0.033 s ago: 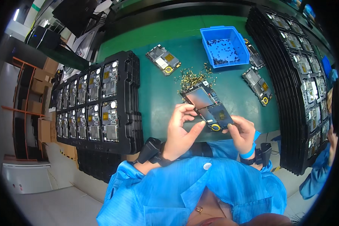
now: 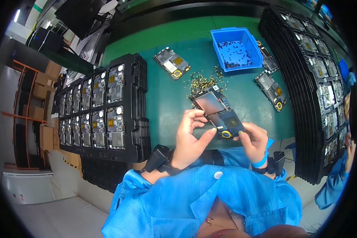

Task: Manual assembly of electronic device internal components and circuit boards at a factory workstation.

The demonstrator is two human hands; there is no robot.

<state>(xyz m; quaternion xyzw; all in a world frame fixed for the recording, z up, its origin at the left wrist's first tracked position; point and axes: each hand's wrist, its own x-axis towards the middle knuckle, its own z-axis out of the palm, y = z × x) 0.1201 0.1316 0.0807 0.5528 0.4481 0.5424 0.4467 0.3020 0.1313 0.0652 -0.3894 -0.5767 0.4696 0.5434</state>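
Bright; sheen on held board (image 2: 217,112) (edges bowed, corners black).

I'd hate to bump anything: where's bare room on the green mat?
Bare mat lies between the left trays and gold pieces, and between the blue bin and held board. It's crowded at the pieces and right of the bin, where boards lie.

One held circuit board (image 2: 222,116), three loose boards (image 2: 172,62) — and one blue bin (image 2: 242,68).
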